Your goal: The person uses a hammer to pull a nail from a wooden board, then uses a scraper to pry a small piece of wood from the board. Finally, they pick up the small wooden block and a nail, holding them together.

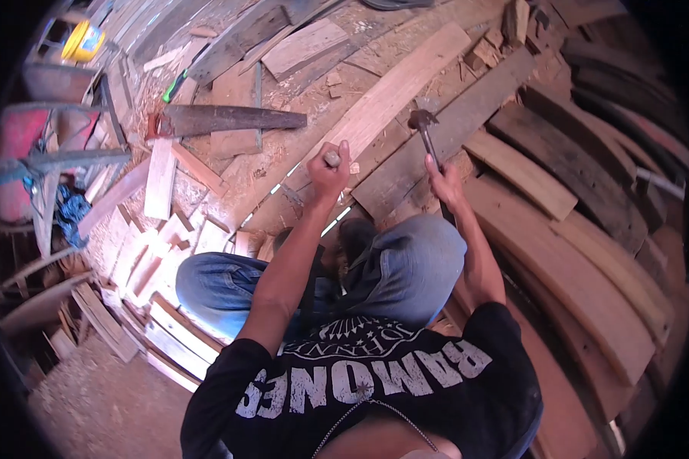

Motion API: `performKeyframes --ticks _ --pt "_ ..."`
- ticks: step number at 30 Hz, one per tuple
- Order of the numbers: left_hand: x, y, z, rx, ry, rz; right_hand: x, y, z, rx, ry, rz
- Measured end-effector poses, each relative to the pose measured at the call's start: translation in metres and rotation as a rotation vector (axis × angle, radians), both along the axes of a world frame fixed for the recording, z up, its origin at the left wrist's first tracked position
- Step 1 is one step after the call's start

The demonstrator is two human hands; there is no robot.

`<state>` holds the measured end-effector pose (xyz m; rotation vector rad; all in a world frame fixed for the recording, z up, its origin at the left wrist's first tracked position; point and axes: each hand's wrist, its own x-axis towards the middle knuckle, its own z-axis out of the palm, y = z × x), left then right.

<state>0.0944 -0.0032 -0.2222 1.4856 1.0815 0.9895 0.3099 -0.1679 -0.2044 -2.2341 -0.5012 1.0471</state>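
Note:
My left hand [329, 172] is closed around an upright chisel [332, 159]; only the round butt of its handle shows, and the blade is hidden beneath the fist. Under that hand lies a long pale plank [406, 80], with small chips beside the fist. My right hand [445, 182] grips a hammer [429, 138] by its dark handle. The hammer's head [422, 119] is raised to the right of the plank, apart from the chisel. My bent knees [417, 256] are just below both hands.
A handsaw [230, 120] lies left of the plank, near a green-handled tool [174, 86]. Curved boards [566, 260] are stacked at right. Offcuts [161, 180] cover the left floor. A dark beam [467, 122] runs beside the plank. A yellow bucket [83, 41] stands far left.

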Motion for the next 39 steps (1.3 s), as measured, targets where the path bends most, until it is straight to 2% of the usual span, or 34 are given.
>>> performKeyframes --ticks 1,3,8,12,16,19,24,31,37,39 --pt "0.001 -0.002 -0.004 0.065 0.024 0.013 -0.005 -0.001 0.015 -0.009 -0.006 0.035" --pt "0.007 -0.007 0.003 0.170 0.000 0.050 -0.015 0.001 0.043 0.113 0.203 0.128" --pt "0.017 -0.010 -0.005 0.266 -0.032 0.072 -0.040 0.015 0.113 0.209 0.249 0.438" --pt "0.017 -0.010 -0.009 0.280 -0.030 0.083 -0.038 0.025 0.125 0.232 0.245 0.672" --pt "0.018 -0.008 -0.013 0.215 -0.060 0.113 -0.038 0.032 0.129 0.157 0.282 0.682" --pt "0.016 -0.009 -0.015 0.300 -0.026 0.130 -0.042 0.035 0.139 0.166 0.236 0.671" --pt "0.020 -0.011 -0.016 0.170 -0.102 0.070 -0.037 0.040 0.136 0.156 0.241 0.752" --pt "0.022 -0.011 -0.022 0.253 -0.162 0.089 -0.041 0.045 0.144 0.116 0.231 0.755" --pt "0.026 -0.011 -0.021 0.158 -0.146 0.066 -0.045 0.043 0.144 0.180 0.208 0.764" --pt "0.025 -0.010 -0.018 0.222 -0.130 0.073 -0.047 0.042 0.136 0.137 0.239 0.727"
